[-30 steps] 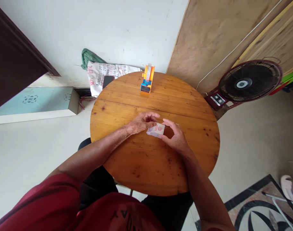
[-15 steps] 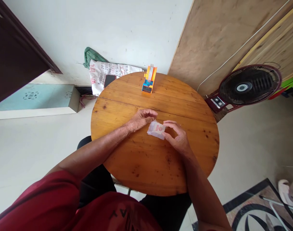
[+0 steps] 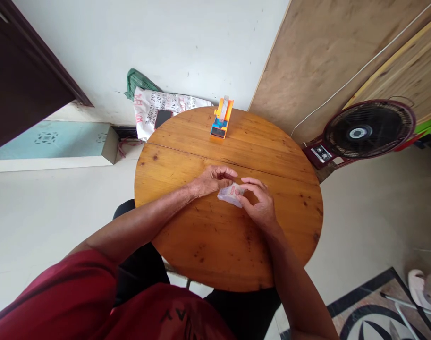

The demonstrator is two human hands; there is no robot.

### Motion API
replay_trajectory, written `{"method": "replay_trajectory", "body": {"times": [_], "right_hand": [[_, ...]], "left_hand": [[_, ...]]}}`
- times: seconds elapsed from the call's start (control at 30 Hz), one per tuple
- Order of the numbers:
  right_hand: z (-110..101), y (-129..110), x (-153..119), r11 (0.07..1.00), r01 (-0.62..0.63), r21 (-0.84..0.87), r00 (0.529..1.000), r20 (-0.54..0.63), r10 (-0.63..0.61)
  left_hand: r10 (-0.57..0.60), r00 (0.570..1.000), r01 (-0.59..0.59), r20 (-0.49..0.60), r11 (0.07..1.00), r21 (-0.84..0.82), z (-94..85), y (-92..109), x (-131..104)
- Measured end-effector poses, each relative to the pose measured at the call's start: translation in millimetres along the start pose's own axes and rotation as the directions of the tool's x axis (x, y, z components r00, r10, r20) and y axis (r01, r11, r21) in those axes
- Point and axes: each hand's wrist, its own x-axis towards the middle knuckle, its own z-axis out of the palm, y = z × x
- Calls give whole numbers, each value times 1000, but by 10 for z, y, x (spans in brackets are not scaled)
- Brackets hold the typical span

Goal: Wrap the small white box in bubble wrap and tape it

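Note:
A small pale packet [image 3: 230,196] with red print, in clear crinkled plastic, is on the round wooden table just in front of me. My right hand [image 3: 259,203] grips its right end, thumb on the near side and fingers curved over the far side. At the packet's far left edge is my left hand [image 3: 215,180], its fingers bent and its thumb against the wrap. Both hands' fingertips are close together above the packet and hide part of its top. Farther back on the table stands an orange and blue tape dispenser [image 3: 221,118] with a roll of clear tape.
The round wooden table [image 3: 201,241] reaches toward the white wall. Behind its left edge lie a printed white sack [image 3: 144,111] and a green bag [image 3: 139,82]. A dark red fan [image 3: 367,130] stands to the right, and a pale blue step [image 3: 59,139] is at left.
My left hand has shifted right along the packet's far edge, nearer my right hand. My right fingers have come further over the packet, covering more of its print.

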Motion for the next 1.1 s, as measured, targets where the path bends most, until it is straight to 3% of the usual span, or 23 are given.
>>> {"method": "replay_trajectory", "body": {"times": [0.3,0.5,0.6,0.7,0.8,1.0,1.1], "right_hand": [[17,-6,13,984,133,-119,987,-80,-143],[21,7,10,993,79,-90,994,-74,-86],[12,2,12,999,27,-29,996,-80,-29],[-10,-12,19,997,-41,71,994,-94,47],[-45,-21,28,977,-119,180,984,-111,140],[-132,40,29,880,-231,415,926,-183,329],[-151,96,24,817,-292,498,882,-190,431]], "left_hand": [[9,999,-10,32,999,45,-7,3,-1],[25,1000,-23,-6,982,186,15,18,-31],[67,997,-49,-28,901,431,42,58,-64],[112,993,-101,26,739,666,78,108,-108],[85,993,-120,85,662,740,103,110,-149],[138,970,-231,200,784,576,111,-30,-184],[87,967,-198,240,848,491,111,-28,-185]]}}
